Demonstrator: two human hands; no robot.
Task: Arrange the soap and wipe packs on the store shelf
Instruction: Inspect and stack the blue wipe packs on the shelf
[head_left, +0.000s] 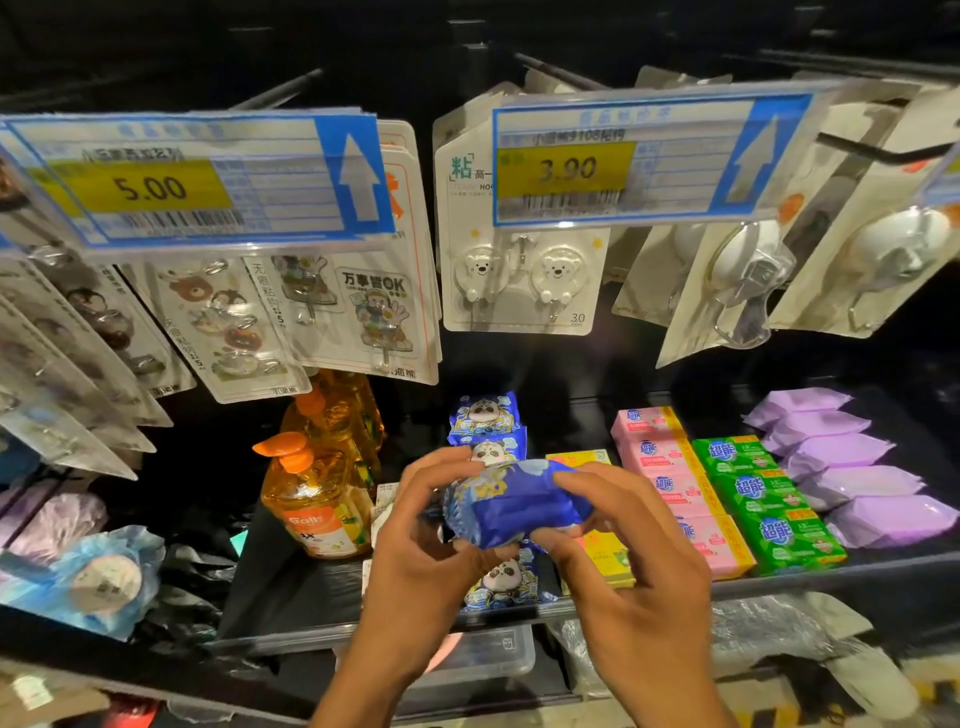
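Shelf (291, 582) of dark metal spans the view, beneath hook cards (519, 280) hanging behind price tags (197, 176). From the right, it carries rows of purple wipe packs (852, 483), green soap bars (769, 499), pink soap bars (675, 478) and blue panda-printed packs (485, 415). Orange bottles (311, 499) stand further left. In front of the blue row, the left hand (415, 561) and right hand (634, 561) each curl fingers and thumb round one end of a blue pack (514, 504), holding it crosswise above the shelf.
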